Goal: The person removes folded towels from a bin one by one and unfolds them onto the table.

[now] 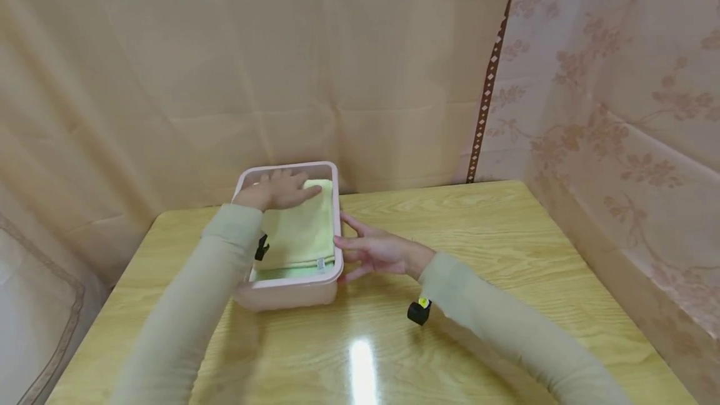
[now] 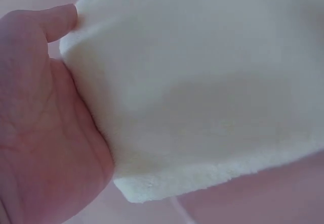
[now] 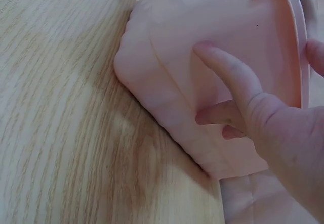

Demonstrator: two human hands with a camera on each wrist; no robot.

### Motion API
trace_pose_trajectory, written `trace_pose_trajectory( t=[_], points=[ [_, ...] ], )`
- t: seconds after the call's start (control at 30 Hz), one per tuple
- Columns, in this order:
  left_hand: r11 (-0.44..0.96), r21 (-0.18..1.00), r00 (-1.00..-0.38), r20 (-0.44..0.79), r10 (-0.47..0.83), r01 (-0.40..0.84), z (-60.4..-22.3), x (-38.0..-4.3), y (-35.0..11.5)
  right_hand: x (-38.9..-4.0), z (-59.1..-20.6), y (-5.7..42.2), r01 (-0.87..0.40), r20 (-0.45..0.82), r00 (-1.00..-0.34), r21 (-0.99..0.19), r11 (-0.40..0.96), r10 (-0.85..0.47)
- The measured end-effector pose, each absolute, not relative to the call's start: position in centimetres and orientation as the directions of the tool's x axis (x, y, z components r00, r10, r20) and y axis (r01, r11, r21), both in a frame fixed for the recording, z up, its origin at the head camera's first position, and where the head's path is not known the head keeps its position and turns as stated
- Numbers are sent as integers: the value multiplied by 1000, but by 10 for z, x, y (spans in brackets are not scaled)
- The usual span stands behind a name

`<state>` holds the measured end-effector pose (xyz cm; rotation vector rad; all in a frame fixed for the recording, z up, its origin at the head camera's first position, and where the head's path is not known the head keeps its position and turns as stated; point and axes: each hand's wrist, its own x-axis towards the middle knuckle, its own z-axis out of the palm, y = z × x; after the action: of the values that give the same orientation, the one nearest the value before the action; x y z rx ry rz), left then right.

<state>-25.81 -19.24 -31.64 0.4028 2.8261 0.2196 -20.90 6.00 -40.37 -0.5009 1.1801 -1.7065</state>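
A pale pink plastic bin (image 1: 287,295) stands on the table, with a folded pale yellow towel (image 1: 300,230) inside. Under the towel's near edge shows a greenish cloth (image 1: 295,272). My left hand (image 1: 277,191) reaches into the bin at its far end, fingers spread. In the left wrist view its palm lies along the edge of the towel (image 2: 202,97) and the thumb touches the corner; the other fingers are hidden there. Against the bin's right side rests my right hand (image 1: 379,250), thumb at the rim and fingertips on the outer wall (image 3: 177,67).
The wooden table (image 1: 450,217) ends against a beige curtain (image 1: 394,80) just behind the bin. A floral curtain (image 1: 630,142) hangs along the right side. Black wrist straps (image 1: 419,312) hang from the sleeves.
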Motion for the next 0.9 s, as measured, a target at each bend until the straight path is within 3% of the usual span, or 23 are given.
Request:
trace_pose_trajectory(
  t=[0.27, 0.7, 0.9],
  points=[
    [939, 140, -940, -87, 329, 315, -279, -249, -189, -214, -402, 60, 486, -175, -475, -869, -91, -863],
    [933, 115, -939, -6, 343, 340, -247, -231, -185, -212, -401, 57, 499, -179, -490, -860, -106, -853],
    [930, 113, -937, 21, 350, 350, -228, -225, -186, -214, -393, 59, 461, -181, -528, -881, -101, -830]
  ],
)
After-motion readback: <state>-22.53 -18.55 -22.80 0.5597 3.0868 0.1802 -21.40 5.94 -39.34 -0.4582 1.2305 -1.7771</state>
